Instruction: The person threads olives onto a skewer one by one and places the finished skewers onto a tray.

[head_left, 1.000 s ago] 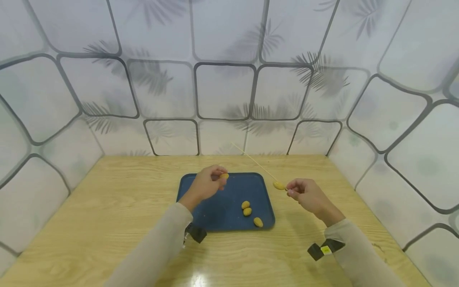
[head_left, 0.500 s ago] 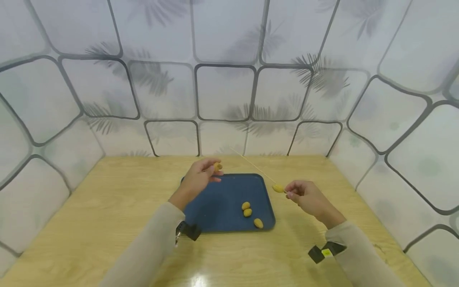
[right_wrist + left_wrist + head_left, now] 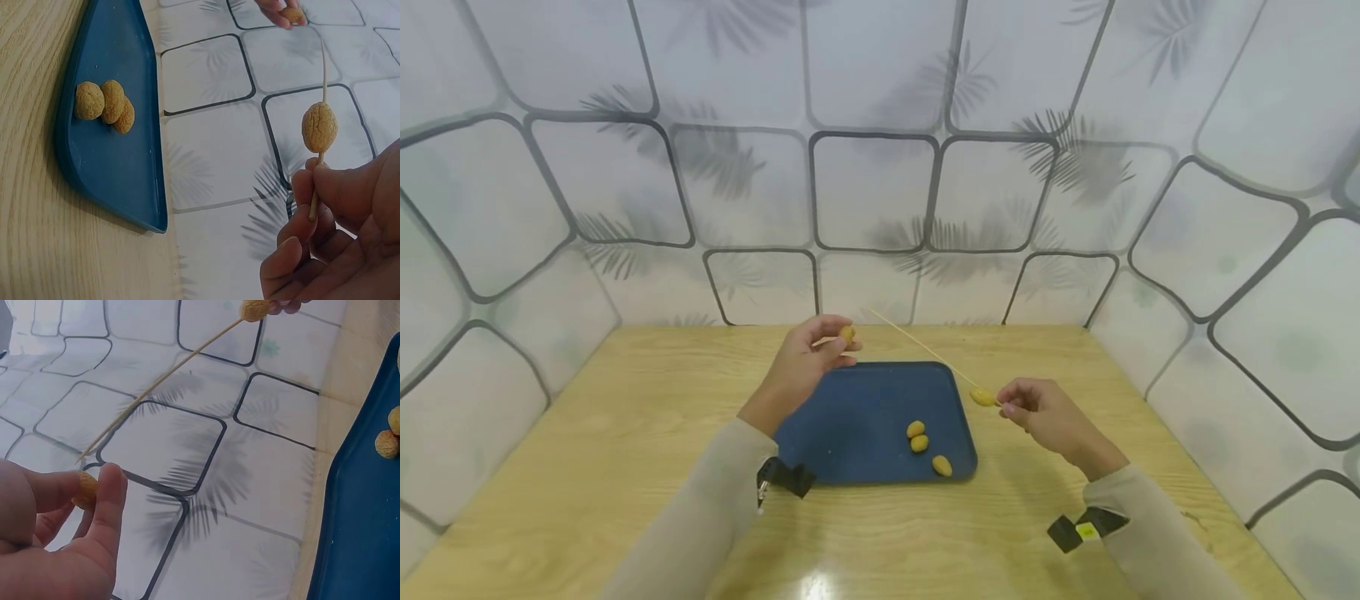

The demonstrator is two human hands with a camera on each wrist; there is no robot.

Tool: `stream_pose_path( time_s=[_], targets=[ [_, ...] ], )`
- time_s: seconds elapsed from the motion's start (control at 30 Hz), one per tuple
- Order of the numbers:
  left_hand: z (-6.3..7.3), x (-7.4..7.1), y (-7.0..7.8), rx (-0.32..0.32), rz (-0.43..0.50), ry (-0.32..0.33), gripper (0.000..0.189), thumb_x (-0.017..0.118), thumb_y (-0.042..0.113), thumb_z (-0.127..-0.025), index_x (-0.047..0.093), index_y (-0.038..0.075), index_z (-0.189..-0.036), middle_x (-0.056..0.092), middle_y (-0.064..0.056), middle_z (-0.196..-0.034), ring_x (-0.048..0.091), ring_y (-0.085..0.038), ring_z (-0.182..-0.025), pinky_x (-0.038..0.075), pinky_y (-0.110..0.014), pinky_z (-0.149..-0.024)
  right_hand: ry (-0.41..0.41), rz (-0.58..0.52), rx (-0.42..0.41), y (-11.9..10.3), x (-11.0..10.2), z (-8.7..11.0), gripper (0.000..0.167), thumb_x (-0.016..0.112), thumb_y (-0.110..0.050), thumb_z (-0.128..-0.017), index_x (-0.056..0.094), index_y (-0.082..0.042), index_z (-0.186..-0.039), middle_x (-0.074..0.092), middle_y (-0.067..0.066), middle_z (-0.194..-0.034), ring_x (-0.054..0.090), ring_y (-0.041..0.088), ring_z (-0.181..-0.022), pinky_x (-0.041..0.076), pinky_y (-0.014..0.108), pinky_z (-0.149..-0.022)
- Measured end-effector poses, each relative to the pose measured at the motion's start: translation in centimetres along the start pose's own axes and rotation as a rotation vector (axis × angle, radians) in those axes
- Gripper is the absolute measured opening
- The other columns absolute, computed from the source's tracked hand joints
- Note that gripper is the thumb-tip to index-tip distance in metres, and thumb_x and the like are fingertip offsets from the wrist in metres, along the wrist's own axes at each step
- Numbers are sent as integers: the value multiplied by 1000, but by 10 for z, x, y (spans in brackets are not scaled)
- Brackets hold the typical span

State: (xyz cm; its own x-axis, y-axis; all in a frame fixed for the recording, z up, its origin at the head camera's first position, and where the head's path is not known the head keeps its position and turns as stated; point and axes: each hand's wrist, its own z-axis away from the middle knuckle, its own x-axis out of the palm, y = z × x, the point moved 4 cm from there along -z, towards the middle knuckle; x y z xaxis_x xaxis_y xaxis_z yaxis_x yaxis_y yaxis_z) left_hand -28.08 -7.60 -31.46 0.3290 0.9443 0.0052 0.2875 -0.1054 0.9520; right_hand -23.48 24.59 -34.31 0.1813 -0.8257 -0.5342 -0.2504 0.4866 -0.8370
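My right hand (image 3: 1052, 417) pinches the lower end of a thin wooden skewer (image 3: 925, 346) between thumb and fingers. One wrinkled golden-brown oval ball (image 3: 319, 127) is threaded on it, just above the fingertips. The bare skewer tip (image 3: 79, 460) points up and left, toward my left hand (image 3: 797, 362). That hand pinches another such ball (image 3: 85, 491) between thumb and fingers, above the tray's far left part. In the left wrist view the tip appears close to this ball; whether they touch I cannot tell.
A blue tray (image 3: 865, 425) lies on the light wooden table (image 3: 647, 450). Three more balls (image 3: 919, 443) lie at its right side, two touching and one nearer the front corner. A patterned covering (image 3: 872, 192) rises behind the table and on both sides.
My left hand has moved left and slightly up with its ball, and turned so the ball shows more. The skewer has tilted a little lower, its tip shifting left; the right hand barely moved.
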Motion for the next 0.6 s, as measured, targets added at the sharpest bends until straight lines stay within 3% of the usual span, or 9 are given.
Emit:
stream_pose_path(
  time_s=[0.23, 0.33, 0.5, 0.6],
  targets=[
    [2, -3, 5, 11, -16, 54, 26, 62, -7, -92, 53, -3, -116, 51, -15, -113, 62, -34, -108, 53, -32, -91, 0, -11, 1, -2, 0, 1, 6, 56, 7, -95, 60, 8, -99, 61, 13, -87, 51, 13, -69, 44, 24, -56],
    [2, -5, 6, 11, 2, 64, 26, 60, -6, -93, 53, -5, -118, 52, -17, -116, 62, -30, -108, 52, -30, -92, -4, -6, -4, -2, 1, 0, 6, 56, 7, -95, 60, 8, -99, 61, 14, -87, 51, 14, -69, 44, 23, -56],
    [3, -4, 11, 39, 196, 31, 19, 44, -8, -100, 48, -9, -118, 51, -16, -114, 55, -35, -118, 47, -34, -99, -13, 2, -13, -3, 1, 0, 6, 56, 6, -95, 60, 8, -99, 60, 13, -87, 51, 16, -69, 44, 23, -55],
    [5, -5, 16, 46, 302, 27, 17, 39, -7, -102, 47, -2, -116, 53, -12, -110, 59, -31, -114, 48, -36, -99, -16, 5, -20, -5, 1, -1, 6, 56, 7, -95, 60, 8, -99, 60, 13, -86, 51, 15, -70, 45, 23, -55]
  ],
)
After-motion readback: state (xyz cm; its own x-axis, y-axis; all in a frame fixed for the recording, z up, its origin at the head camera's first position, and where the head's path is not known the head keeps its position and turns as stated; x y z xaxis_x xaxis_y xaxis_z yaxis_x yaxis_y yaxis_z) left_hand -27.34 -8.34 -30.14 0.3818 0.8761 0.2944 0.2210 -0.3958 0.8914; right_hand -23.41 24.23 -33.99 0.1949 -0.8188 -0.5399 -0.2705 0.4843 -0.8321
